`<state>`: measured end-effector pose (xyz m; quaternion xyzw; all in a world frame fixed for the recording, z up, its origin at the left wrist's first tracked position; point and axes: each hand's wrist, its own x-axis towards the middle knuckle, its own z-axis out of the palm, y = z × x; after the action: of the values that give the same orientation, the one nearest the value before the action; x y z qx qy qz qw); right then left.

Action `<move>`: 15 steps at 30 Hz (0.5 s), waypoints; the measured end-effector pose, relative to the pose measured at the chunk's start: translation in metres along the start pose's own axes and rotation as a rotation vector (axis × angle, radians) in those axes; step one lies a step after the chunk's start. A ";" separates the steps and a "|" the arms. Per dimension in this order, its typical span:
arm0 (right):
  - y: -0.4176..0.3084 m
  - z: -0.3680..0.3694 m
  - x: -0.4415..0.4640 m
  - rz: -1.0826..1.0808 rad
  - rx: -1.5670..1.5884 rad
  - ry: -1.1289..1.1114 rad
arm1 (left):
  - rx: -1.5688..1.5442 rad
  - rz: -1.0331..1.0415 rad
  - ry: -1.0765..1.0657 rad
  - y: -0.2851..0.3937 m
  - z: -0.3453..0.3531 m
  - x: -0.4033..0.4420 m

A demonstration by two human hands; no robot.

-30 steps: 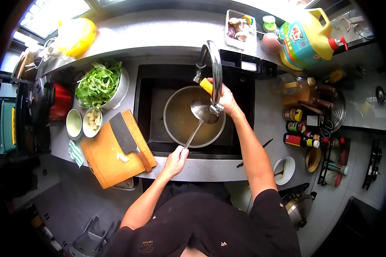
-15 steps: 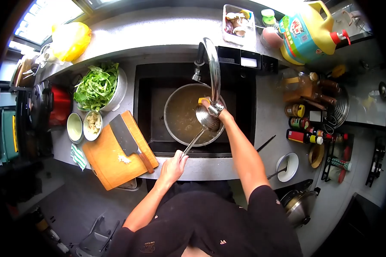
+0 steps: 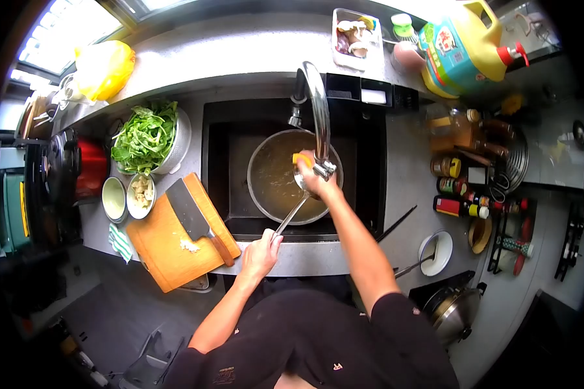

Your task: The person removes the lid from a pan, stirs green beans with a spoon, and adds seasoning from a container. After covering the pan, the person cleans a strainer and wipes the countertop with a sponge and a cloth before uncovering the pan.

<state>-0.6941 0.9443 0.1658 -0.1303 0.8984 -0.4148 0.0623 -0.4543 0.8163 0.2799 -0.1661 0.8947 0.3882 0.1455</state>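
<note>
Both hands busy, 1 item each. Left hand (image 3: 261, 254) closed round the handle of 1 skimmer (image 3: 294, 214), gripping near its end; handle runs forward and right to the right hand, over 1 pot (image 3: 249, 185). Right hand (image 3: 313, 175) has fingers bent round 1 yellow sponge (image 3: 300, 158), at the skimmer head; head mostly hidden, so exact contact can't be told. Pot holds cloudy water (image 3: 269, 185), sits in 1 sink (image 3: 226, 201), below the right hand. 1 tap (image 3: 320, 110) arches over the right hand, hiding part of it. Left of the left hand: 1 board (image 3: 154, 235) carrying 1 cleaver (image 3: 188, 209) and 1 patch of chopped bits (image 3: 189, 246). Further left: 2 small bowls (image 3: 114, 198), 1 striped cloth (image 3: 119, 242), 1 large bowl (image 3: 183, 139) of greens (image 3: 144, 137). Right of the right forearm: 1 white bowl (image 3: 442, 253). Well ahead of the right hand: 1 food tub (image 3: 353, 40), 1 jug (image 3: 457, 55).
</note>
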 end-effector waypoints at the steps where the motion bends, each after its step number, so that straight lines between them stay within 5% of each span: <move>1: -0.030 -0.014 -0.015 -0.050 -0.039 0.016 | -0.006 0.003 0.014 -0.003 0.000 0.002; 4: -0.078 -0.039 -0.038 -0.261 -0.143 0.104 | -0.007 0.004 0.006 0.001 -0.007 0.003; 9: 0.037 -0.016 0.022 0.499 0.396 -0.511 | -0.093 0.006 0.034 -0.002 0.003 -0.016; 12: 0.035 -0.025 0.005 0.627 0.819 -0.385 | -0.139 -0.023 0.012 -0.007 0.008 -0.018; 15: -0.021 -0.021 -0.027 0.957 0.884 0.033 | -0.170 -0.045 0.048 -0.014 0.019 -0.011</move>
<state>-0.6693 0.9545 0.1959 0.3285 0.6027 -0.6735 0.2742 -0.4365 0.8229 0.2625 -0.2069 0.8578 0.4555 0.1182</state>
